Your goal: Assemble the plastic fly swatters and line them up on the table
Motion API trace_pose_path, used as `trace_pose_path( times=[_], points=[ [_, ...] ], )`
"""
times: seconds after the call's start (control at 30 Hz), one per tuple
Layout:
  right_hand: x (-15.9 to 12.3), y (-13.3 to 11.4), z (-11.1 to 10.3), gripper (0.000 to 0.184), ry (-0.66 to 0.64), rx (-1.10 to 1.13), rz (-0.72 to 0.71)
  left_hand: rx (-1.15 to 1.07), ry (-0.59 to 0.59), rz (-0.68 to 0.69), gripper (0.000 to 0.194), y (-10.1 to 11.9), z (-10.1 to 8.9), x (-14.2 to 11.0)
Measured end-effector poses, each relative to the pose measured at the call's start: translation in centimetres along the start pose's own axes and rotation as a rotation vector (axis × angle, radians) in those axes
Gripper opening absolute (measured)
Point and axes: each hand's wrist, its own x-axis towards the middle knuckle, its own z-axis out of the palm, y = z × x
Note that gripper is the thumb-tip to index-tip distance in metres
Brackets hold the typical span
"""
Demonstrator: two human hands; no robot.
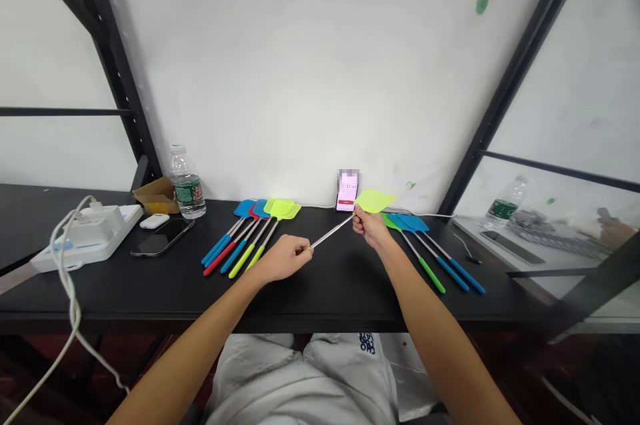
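A fly swatter (pixel 374 200) with a yellow-green head and a thin metal rod is held above the black desk. My left hand (pixel 290 256) is closed around its handle end, so the grip is hidden. Near the head, my right hand (pixel 369 224) pinches the top of the rod. To the left lie several fly swatters (pixel 243 232) side by side, with blue, red and yellow-green handles, heads toward the wall. On the right, partly behind my right hand, are a green swatter (pixel 431 274) and two blue swatters (pixel 453 273).
A lit phone (pixel 347 190) leans against the wall. At the left stand a water bottle (pixel 187 185), a small cardboard box (pixel 156 196), a white earbud case (pixel 155 221), a dark phone (pixel 163 237) and a power strip (pixel 95 238) with cables. A short black-tipped cable (pixel 470 255) lies right.
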Motion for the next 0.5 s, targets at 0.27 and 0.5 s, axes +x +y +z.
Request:
trace_pose_path(
  times=[0.27,0.5],
  points=[
    [0.8,-0.4,-2.0,0.042,0.135,0.008,0.01,0.081,-0.02,-0.004,0.032,-0.2,0.2,-0.1],
    [0.7,-0.5,-1.9,0.036,0.191,0.035,0.033,0.259,-0.013,-0.021,0.032,-0.6,0.3,-0.1]
  ],
)
